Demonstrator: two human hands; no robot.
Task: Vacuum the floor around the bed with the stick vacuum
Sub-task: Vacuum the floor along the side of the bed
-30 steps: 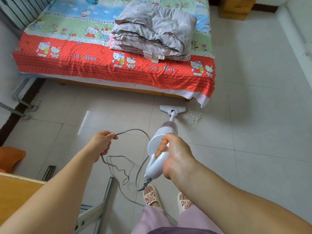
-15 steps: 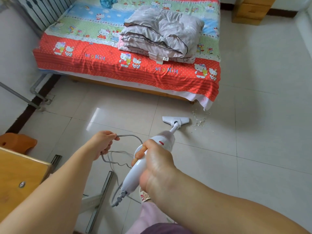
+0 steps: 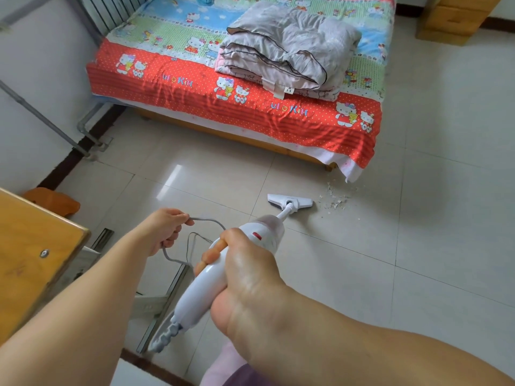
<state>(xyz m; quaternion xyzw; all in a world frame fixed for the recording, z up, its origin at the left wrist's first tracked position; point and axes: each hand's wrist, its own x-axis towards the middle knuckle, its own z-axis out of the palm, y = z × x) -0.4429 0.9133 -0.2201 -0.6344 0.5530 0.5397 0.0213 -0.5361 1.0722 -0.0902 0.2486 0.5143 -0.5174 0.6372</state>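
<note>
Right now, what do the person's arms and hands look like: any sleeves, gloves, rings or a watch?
Both forearms are bare as far as the frame shows, with no sleeves in view. The left hand and the right hand wear no gloves, and no rings, watch or bracelet show on the visible fingers and wrists. The only clothing in view is pale pink fabric at the bottom edge, below the arms.
</note>
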